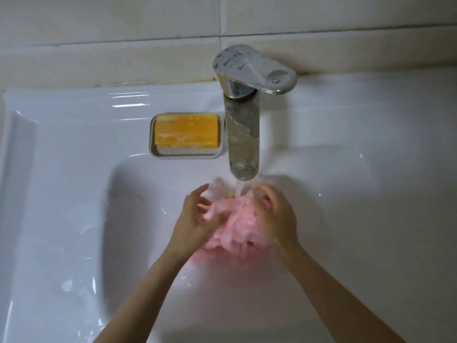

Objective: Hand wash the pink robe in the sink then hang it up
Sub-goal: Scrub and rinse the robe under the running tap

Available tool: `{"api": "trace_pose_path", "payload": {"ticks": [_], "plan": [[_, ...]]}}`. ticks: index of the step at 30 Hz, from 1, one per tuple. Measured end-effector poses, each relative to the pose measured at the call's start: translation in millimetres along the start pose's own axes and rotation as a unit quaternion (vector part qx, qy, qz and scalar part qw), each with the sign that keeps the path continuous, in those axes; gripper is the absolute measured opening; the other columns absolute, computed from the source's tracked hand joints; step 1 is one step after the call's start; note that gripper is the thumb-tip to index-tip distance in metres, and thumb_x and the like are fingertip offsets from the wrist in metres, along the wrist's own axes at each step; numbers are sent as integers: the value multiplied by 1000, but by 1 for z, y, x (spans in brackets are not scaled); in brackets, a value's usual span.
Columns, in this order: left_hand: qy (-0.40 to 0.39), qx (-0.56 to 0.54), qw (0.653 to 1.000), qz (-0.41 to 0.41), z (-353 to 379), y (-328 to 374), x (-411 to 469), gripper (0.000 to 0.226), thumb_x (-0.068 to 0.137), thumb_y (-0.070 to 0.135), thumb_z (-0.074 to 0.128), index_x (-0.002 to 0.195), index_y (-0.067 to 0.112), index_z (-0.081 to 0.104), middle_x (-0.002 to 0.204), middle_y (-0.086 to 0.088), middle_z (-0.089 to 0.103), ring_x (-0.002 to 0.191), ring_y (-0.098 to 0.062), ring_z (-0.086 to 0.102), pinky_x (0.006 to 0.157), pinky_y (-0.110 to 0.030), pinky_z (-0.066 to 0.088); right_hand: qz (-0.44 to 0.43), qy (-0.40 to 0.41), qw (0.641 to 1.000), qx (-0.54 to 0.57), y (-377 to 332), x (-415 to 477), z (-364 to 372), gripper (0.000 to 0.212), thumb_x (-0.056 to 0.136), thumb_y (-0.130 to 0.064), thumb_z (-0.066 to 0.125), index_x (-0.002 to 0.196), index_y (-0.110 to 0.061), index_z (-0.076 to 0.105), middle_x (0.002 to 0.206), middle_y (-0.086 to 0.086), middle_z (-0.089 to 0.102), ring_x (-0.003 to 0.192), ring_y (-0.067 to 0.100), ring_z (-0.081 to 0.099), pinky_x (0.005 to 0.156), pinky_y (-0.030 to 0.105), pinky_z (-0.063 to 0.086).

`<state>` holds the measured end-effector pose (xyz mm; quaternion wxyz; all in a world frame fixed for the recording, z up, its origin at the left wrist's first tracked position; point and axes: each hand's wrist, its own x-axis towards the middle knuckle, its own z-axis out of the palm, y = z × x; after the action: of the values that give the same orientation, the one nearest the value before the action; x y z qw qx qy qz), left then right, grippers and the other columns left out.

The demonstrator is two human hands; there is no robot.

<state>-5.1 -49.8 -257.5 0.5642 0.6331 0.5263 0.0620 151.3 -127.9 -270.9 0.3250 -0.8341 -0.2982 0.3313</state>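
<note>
The pink robe [233,229] is bunched into a wet wad low in the white sink [74,219], right under the tap's running water [241,190]. My left hand [195,219] is at the wad's left side with its fingers curled into the cloth, thumb raised. My right hand [275,216] grips the wad from the right, fingers curled over its top. Both hands are blurred by motion. A small orange patch shows at the wad's upper edge.
A chrome faucet [243,134] with a lever handle [254,68] stands at the back of the basin. To its left a grey soap dish [158,149] holds an orange soap bar [186,131]. Tiled wall [123,28] rises behind the sink.
</note>
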Motion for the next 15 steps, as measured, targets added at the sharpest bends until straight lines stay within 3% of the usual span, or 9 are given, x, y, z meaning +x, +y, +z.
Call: {"api": "trace_pose_path", "payload": {"ticks": [1, 3, 5, 7, 9, 12, 13, 15], "plan": [[11, 94, 995, 35, 5, -7, -6, 78, 55, 68, 61, 127, 43, 42, 107, 12, 47, 85, -2, 56, 69, -25, 49, -39, 1, 997, -69, 6, -7, 5, 47, 79, -60, 43, 111, -35, 65, 111, -2, 60, 101, 21, 57, 87, 35, 47], [44, 312, 940, 128, 19, -22, -13, 73, 55, 70, 57, 120, 37, 54, 110, 2, 51, 88, -16, 59, 66, -30, 47, -117, -4, 978, -170, 17, -16, 20, 49, 79, -61, 43, 115, -36, 65, 128, 2, 56, 112, 27, 53, 92, 39, 43], [35, 412, 900, 140, 31, -35, -15, 69, 54, 65, 56, 114, 31, 61, 124, -11, 55, 106, -35, 56, 78, -47, 47, -155, -13, 966, -206, 28, -23, 33, 42, 84, -57, 46, 116, -36, 65, 139, 2, 50, 120, 29, 50, 96, 44, 42], [22, 454, 882, 122, 41, -42, -13, 75, 55, 67, 52, 118, 27, 58, 133, -18, 51, 122, -38, 46, 88, -57, 45, -171, -3, 963, -207, 37, -29, 44, 38, 88, -51, 47, 115, -33, 67, 139, 2, 51, 121, 31, 50, 97, 47, 41], [-2, 469, 879, 92, 45, -46, -10, 81, 56, 75, 43, 116, 22, 57, 127, -17, 56, 120, -38, 44, 85, -56, 47, -193, 27, 958, -212, 42, -28, 51, 34, 86, -44, 51, 107, -25, 70, 131, 4, 58, 114, 32, 54, 93, 46, 43], [-44, 506, 860, 50, 55, -56, -1, 82, 55, 76, 54, 114, 19, 63, 115, -14, 61, 116, -42, 46, 84, -56, 48, -219, 71, 947, -224, 43, -17, 57, 30, 78, -38, 52, 93, -17, 69, 111, 11, 66, 95, 35, 60, 83, 43, 47], [-77, 502, 861, 42, 59, -64, 5, 84, 63, 76, 52, 123, 19, 59, 116, -17, 60, 120, -44, 42, 92, -58, 43, -222, 92, 943, -228, 45, -12, 59, 28, 78, -37, 51, 90, -16, 67, 104, 12, 66, 90, 34, 60, 82, 41, 46], [-96, 499, 861, 30, 61, -85, 18, 82, 82, 76, 15, 148, 28, 23, 131, -24, 49, 141, -37, 10, 115, -48, 13, -215, 138, 935, -247, 46, -4, 62, 22, 81, -35, 48, 86, -16, 58, 94, 12, 62, 85, 31, 55, 77, 39, 40]]}}
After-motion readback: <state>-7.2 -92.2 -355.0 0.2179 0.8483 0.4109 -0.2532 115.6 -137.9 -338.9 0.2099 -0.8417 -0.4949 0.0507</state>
